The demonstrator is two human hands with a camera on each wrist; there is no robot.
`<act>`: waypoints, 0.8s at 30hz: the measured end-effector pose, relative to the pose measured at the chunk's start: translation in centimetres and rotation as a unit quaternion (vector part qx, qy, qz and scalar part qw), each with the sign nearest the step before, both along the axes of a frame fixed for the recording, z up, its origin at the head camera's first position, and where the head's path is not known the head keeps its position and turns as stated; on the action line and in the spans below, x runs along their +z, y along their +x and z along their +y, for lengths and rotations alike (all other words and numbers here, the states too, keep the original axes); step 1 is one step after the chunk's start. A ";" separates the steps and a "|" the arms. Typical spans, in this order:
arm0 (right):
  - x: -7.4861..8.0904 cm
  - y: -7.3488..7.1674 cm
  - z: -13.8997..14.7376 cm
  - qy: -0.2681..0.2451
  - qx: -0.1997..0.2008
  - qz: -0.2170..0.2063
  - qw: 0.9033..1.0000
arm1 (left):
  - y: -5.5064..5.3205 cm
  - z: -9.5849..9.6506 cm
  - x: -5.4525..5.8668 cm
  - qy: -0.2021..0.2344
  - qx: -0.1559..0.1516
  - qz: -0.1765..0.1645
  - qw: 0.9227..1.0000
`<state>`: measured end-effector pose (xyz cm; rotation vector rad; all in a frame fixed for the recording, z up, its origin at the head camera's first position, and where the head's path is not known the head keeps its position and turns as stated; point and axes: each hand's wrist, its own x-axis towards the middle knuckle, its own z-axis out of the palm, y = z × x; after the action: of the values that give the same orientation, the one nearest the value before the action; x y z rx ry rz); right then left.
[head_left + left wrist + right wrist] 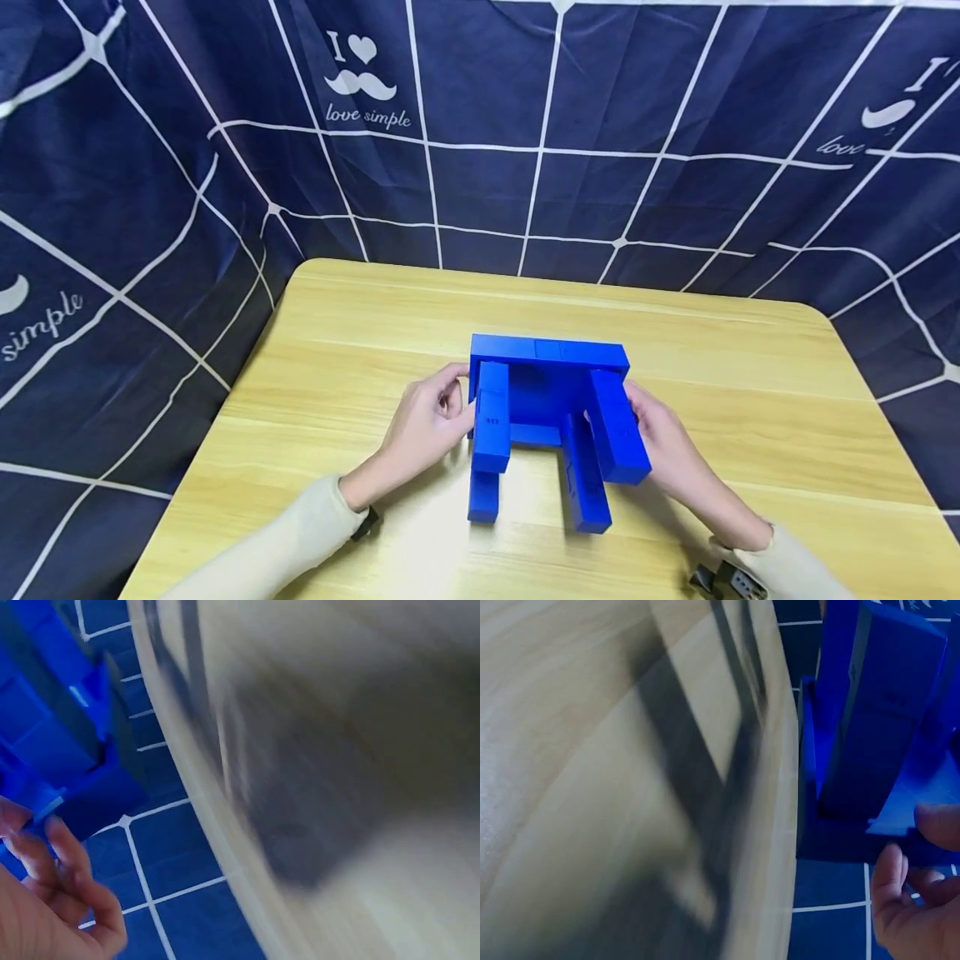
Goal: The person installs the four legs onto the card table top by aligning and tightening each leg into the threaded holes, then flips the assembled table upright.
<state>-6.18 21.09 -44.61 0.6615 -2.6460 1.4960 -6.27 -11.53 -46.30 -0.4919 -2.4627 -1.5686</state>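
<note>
A blue plastic stool [551, 350] is held tilted over the table, its underside and legs facing me in the head view. Its legs point toward me and downward. My left hand [423, 425] pinches the left edge of the seat between thumb and fingers; that hand [60, 892] also shows at the blue rim in the left wrist view. On the opposite edge, my right hand [667, 442] grips the seat, partly hidden behind a stool leg [621, 429]. In the right wrist view, the right thumb and fingers [891, 889] close on the rim beside a leg [889, 712].
The light wooden table [360, 333] has rounded far corners. Dark blue cloth [480, 192] with white grid lines hangs behind it and along both sides. Dark devices [727, 581] are strapped at my wrists, and shadows of the stool fall on the wood.
</note>
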 end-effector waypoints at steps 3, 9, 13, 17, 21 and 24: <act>0.3 0.2 -0.2 -0.022 0.009 0.015 1.000 | 0.3 -0.2 0.2 0.020 -0.016 0.017 1.000; 1.0 0.6 -0.7 0.007 -0.019 0.110 0.994 | 1.0 -0.5 0.7 0.044 -0.036 0.015 0.998; 1.3 1.0 -0.8 0.017 -0.040 0.159 0.986 | 1.5 -0.9 0.7 0.047 -0.025 0.014 0.998; 1.3 1.4 -0.8 0.020 -0.044 0.171 0.984 | 1.9 -1.2 0.6 0.087 -0.026 -0.005 0.996; 1.0 2.0 -0.8 0.020 -0.063 0.178 0.982 | 2.2 -1.3 0.7 0.129 -0.044 -0.024 0.990; 0.8 2.4 -0.6 0.008 -0.077 0.182 0.980 | 2.5 -1.2 0.8 0.165 -0.068 -0.026 0.984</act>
<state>-3.76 20.45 -43.77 0.6429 -2.3727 1.1825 -3.82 -12.70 -45.49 -0.5767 -2.1769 -2.0170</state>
